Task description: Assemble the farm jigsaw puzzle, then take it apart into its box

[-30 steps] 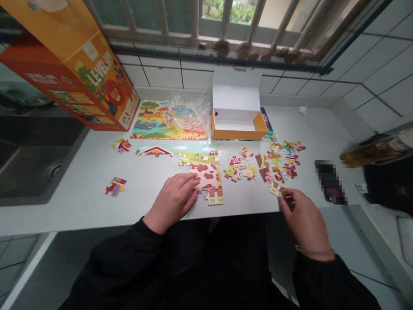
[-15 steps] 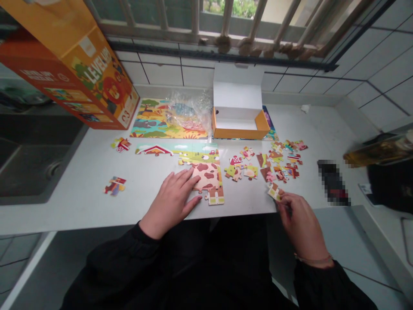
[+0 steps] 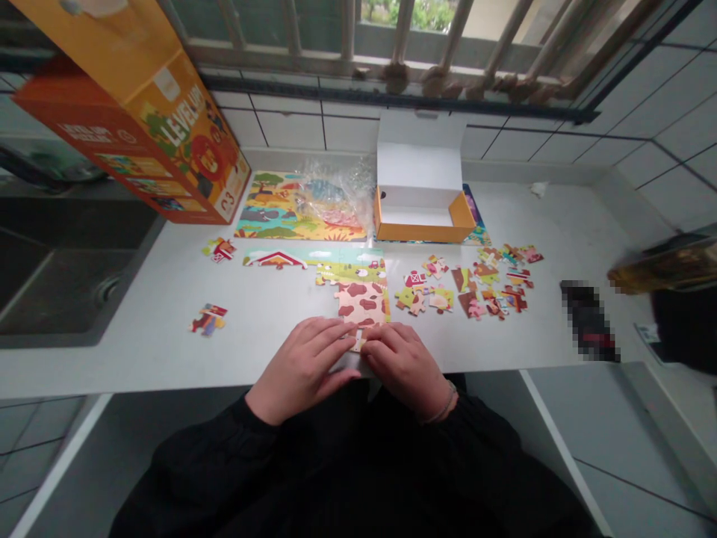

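A partly joined jigsaw puzzle (image 3: pixel 363 300) lies on the counter, showing a brown-spotted cow pattern under a green field. At its lower edge, a small puzzle piece (image 3: pixel 357 344) shows partly between my hands. My right hand (image 3: pixel 408 366) has its fingers bent together over that piece, hiding most of it and the puzzle's bottom right corner. My left hand (image 3: pixel 307 365) lies with fingers stretched out, fingertips touching the lower left of the puzzle. To the right are loose puzzle pieces (image 3: pixel 441 300) in a spread group. Another piece (image 3: pixel 209 320) sits left of my left hand.
An orange puzzle carton (image 3: pixel 196 149) stands at the back left, beside the sink (image 3: pixel 61 276). Behind the puzzle are an animal picture board (image 3: pixel 269 217), clear plastic wrap (image 3: pixel 336 194) and an open yellow box (image 3: pixel 423 229). A blurred dark object (image 3: pixel 591 321) lies at right.
My right hand has moved left from the loose pieces to the puzzle's lower edge, carrying a puzzle piece. My left hand has shifted slightly and stays by the puzzle.
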Tool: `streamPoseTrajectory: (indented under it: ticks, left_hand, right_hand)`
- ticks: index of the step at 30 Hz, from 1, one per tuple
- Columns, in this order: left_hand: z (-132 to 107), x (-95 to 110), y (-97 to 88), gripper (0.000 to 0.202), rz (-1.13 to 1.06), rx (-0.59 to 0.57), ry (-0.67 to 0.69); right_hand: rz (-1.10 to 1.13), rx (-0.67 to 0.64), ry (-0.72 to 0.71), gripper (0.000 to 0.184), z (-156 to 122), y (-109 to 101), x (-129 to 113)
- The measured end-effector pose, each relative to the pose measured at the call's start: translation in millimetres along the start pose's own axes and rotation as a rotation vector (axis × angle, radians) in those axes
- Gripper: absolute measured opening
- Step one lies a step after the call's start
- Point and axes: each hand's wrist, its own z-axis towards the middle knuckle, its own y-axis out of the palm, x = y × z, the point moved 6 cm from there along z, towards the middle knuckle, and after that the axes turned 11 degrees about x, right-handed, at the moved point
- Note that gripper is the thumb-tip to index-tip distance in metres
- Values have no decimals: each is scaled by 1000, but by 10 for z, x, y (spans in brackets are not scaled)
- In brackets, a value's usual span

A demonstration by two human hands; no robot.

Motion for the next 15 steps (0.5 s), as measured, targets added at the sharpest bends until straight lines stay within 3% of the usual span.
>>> streamPoseTrajectory:
  ticks: [6, 15]
  left_hand:
    - [3, 7, 67, 29, 6, -69, 28]
    - [-9, 18, 80, 17, 66, -76, 20]
  right_hand:
    - [20, 159, 131, 19, -97, -81, 93]
    - [-60, 26, 153, 34, -47, -17, 54]
